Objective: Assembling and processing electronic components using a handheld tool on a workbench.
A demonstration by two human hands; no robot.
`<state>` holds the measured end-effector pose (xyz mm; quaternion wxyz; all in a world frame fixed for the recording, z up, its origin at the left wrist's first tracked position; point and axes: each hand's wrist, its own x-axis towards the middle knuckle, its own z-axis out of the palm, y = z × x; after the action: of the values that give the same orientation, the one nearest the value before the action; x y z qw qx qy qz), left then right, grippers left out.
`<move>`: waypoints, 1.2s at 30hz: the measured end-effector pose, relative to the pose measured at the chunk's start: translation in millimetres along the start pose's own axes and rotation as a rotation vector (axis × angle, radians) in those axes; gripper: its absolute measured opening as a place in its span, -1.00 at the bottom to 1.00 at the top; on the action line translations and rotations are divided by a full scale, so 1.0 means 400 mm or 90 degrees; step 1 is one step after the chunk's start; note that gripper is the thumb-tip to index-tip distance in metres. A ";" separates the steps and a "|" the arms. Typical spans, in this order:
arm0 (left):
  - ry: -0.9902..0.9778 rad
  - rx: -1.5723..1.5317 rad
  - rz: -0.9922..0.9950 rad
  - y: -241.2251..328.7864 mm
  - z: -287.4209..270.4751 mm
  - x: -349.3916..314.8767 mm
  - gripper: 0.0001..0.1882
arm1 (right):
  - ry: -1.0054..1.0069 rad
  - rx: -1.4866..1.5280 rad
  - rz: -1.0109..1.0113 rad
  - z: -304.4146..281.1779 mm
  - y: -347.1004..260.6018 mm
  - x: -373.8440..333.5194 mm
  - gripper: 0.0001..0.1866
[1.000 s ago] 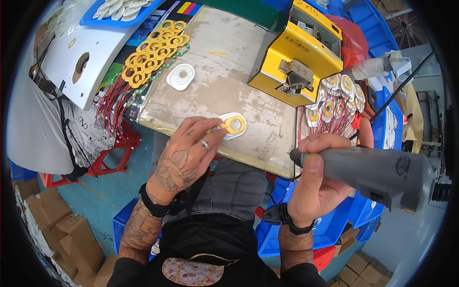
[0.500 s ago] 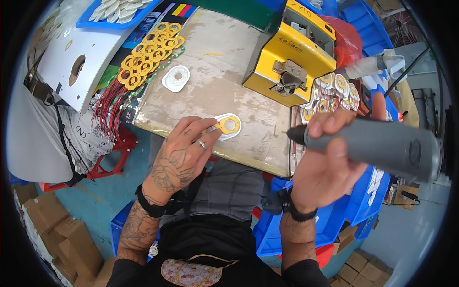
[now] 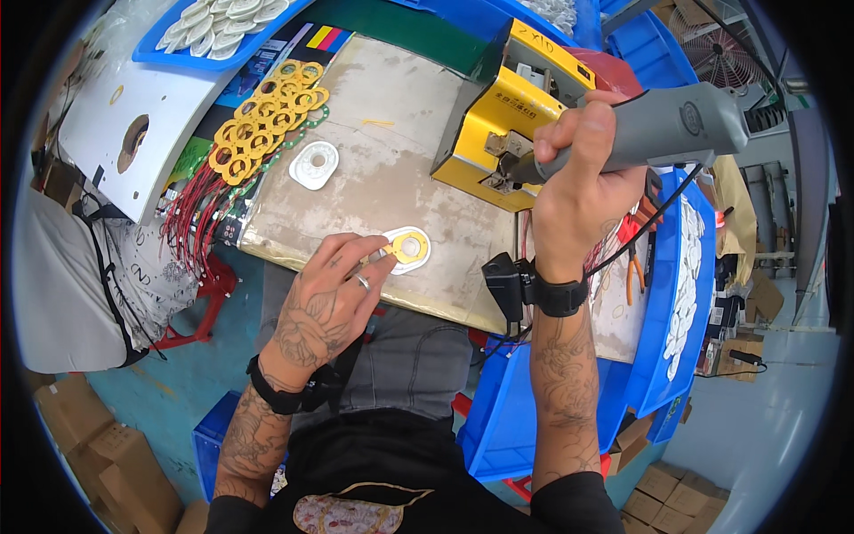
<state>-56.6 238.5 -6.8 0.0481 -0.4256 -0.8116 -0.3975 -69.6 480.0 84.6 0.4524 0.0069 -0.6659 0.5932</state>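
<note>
My right hand (image 3: 578, 191) is wrapped round a grey electric screwdriver (image 3: 672, 129). The driver's dark nose meets the metal outlet at the front of a yellow screw feeder (image 3: 476, 138); its tip is hidden there. Near the table's front edge, my left hand (image 3: 325, 298) pinches a yellow ring-shaped board (image 3: 420, 241) with its fingertips. That board lies in a white oval housing (image 3: 412, 268) on the table. Further back and to the left rests a second white oval housing (image 3: 304, 167), with a round hole in it.
Yellow ring boards (image 3: 267, 116) with red wires are heaped at the left. A blue tray (image 3: 213, 60) of white parts stands beyond them. On the right are a blue bin (image 3: 658, 356) with white pieces and orange-handled pliers (image 3: 633, 276). The driver's black cable hangs past my right wrist.
My right hand has carried the electric screwdriver forward and left, bringing its nose to the screw feeder's outlet. My left hand stays on the ring board and housing. The whole view has shifted slightly.
</note>
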 end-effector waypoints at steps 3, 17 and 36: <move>0.000 -0.004 -0.009 -0.001 -0.001 -0.001 -0.69 | 0.003 0.015 0.040 -0.002 -0.008 -0.017 -0.69; -0.026 -0.004 -0.008 -0.008 -0.007 -0.007 -0.59 | -0.056 0.145 0.180 0.061 -0.007 -0.206 -0.48; -0.004 0.008 0.007 -0.003 -0.002 -0.006 -0.66 | -0.114 0.014 0.170 0.052 0.034 -0.223 -0.62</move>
<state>-56.1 235.8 -7.9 0.0506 -0.4307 -0.8119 -0.3908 -36.5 420.5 21.9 0.3081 -0.0238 -0.6923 0.6521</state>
